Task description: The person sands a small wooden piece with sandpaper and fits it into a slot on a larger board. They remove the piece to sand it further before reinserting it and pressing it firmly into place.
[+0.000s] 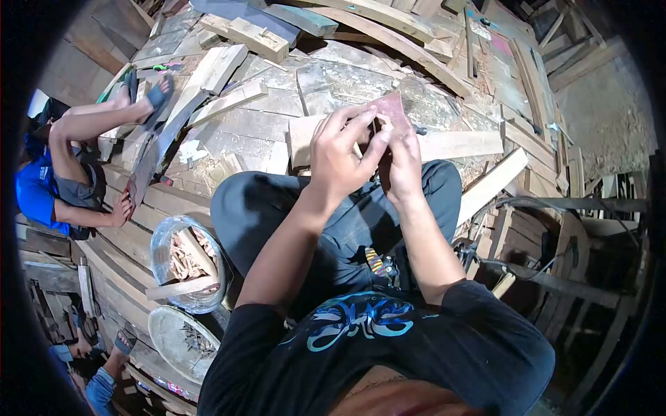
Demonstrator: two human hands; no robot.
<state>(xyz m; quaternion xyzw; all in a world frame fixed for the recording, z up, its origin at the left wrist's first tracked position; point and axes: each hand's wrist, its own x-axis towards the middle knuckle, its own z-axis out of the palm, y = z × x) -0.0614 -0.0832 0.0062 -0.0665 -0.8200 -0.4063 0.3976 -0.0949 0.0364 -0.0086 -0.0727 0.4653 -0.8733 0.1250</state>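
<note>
My left hand [342,149] and my right hand [404,161] meet in front of my bent legs. A reddish sheet of sandpaper [390,105] sticks up out of my right hand, whose fingers are closed on its lower part. Between the fingertips of both hands shows a small pale piece of wood [383,123], pinched by my left hand and mostly hidden by the fingers. Behind my left hand, a flat wooden block [301,139] lies on the floorboards.
At my left stand a bucket [154,244] of small wooden pieces and a basin [161,336] with dark slender bits. Another person [41,184] sits at far left, a hand on a long board. Planks [461,144] and curved timbers [395,45] lie ahead.
</note>
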